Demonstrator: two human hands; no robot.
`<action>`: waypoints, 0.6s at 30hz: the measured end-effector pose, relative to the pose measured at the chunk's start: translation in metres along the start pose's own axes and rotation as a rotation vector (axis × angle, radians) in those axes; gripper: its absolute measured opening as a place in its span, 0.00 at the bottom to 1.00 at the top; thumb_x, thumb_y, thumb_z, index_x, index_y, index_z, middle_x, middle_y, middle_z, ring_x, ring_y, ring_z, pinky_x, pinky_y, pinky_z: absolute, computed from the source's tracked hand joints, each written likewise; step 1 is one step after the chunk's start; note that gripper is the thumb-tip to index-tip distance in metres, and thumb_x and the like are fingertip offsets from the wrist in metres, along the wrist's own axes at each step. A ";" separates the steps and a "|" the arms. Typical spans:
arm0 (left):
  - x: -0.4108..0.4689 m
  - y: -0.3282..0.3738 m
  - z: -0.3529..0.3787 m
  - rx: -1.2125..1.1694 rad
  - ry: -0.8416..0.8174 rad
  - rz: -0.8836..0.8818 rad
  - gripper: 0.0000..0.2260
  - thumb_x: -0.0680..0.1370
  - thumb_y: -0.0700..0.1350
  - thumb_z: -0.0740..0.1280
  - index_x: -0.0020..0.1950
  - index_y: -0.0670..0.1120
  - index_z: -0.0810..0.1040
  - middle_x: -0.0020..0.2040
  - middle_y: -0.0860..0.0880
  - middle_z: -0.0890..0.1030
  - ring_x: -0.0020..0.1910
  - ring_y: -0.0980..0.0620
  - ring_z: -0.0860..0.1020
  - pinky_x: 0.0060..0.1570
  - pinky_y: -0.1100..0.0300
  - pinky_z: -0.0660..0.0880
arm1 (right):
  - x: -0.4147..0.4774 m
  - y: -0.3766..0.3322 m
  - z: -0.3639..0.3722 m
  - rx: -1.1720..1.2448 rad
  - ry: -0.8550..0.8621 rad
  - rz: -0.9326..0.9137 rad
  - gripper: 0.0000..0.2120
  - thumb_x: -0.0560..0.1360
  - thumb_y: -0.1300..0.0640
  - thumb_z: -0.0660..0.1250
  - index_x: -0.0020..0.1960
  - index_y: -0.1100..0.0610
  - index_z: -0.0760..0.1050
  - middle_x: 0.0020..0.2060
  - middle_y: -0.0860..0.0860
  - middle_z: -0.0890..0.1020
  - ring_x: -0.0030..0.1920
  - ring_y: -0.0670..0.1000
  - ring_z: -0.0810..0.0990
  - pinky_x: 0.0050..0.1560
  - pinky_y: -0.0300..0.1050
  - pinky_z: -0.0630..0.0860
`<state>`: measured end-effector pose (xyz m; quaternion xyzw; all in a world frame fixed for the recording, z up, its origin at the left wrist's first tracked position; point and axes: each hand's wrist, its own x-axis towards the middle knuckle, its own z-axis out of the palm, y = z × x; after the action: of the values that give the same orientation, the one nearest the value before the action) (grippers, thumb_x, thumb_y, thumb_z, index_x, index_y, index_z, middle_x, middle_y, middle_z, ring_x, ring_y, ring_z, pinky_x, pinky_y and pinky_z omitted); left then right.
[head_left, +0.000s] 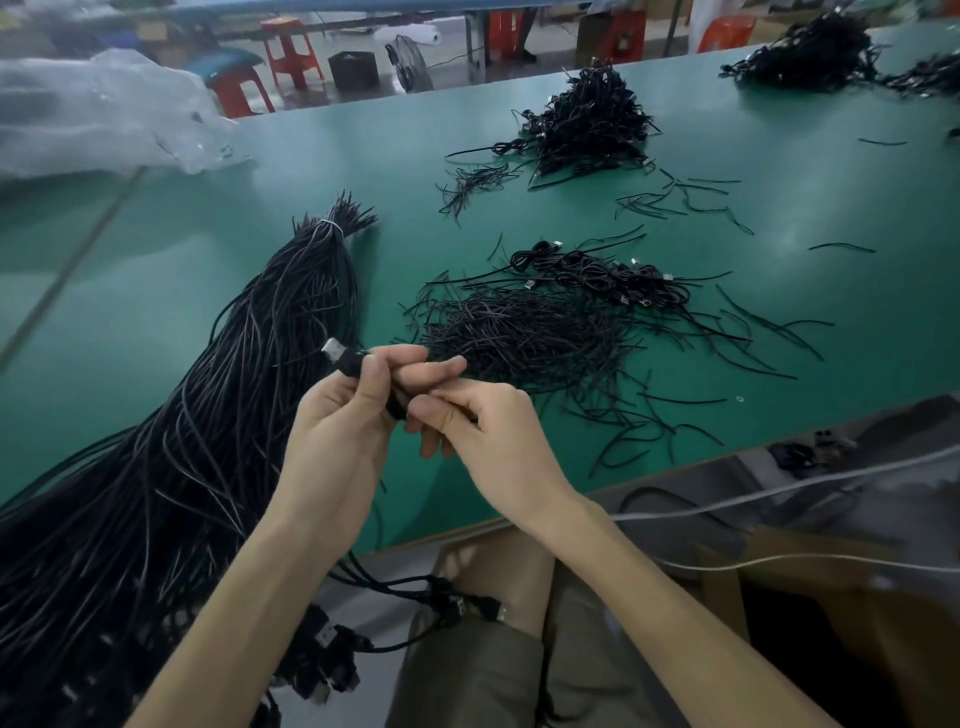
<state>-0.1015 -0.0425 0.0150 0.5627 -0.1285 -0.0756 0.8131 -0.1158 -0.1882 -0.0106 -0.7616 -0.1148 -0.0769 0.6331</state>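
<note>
My left hand (343, 415) grips a coiled black USB cable (347, 361) above the green table (208, 291); its silver plug sticks out up and to the left past my thumb. My right hand (478, 421) pinches the same coil from the right, fingers curled against the left hand's fingers. Most of the coil is hidden between both hands. A large bundle of long black cables (171, 467), tied near its far end with a white band, lies on the left and hangs over the table's near edge.
A loose heap of short black ties (530, 332) lies just beyond my hands, with coiled finished cables (602, 273) behind it. More black piles (587, 124) sit farther back. Clear plastic bags (104, 114) lie far left. USB plugs (467, 608) hang over my lap.
</note>
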 end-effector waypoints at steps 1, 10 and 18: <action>0.000 0.000 0.000 -0.024 -0.020 0.018 0.17 0.85 0.47 0.56 0.50 0.46 0.83 0.49 0.42 0.86 0.44 0.43 0.79 0.37 0.53 0.77 | 0.000 -0.001 -0.001 0.019 -0.007 0.022 0.05 0.81 0.54 0.69 0.48 0.46 0.83 0.35 0.51 0.84 0.35 0.47 0.81 0.43 0.43 0.76; 0.000 -0.001 -0.006 -0.175 -0.257 -0.084 0.24 0.89 0.41 0.45 0.43 0.51 0.76 0.36 0.55 0.74 0.43 0.52 0.79 0.38 0.56 0.76 | 0.000 -0.008 -0.014 0.345 -0.165 0.123 0.23 0.78 0.63 0.72 0.71 0.61 0.72 0.55 0.57 0.81 0.41 0.56 0.83 0.47 0.52 0.83; -0.010 0.006 -0.007 -0.050 -0.215 -0.083 0.15 0.85 0.45 0.55 0.48 0.43 0.79 0.44 0.49 0.84 0.51 0.51 0.84 0.44 0.56 0.82 | -0.018 -0.007 0.001 0.223 -0.046 0.125 0.20 0.78 0.60 0.73 0.69 0.57 0.77 0.54 0.58 0.84 0.49 0.56 0.84 0.50 0.52 0.83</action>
<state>-0.1091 -0.0317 0.0177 0.5358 -0.1897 -0.1724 0.8045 -0.1346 -0.1870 -0.0089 -0.6937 -0.0892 -0.0065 0.7146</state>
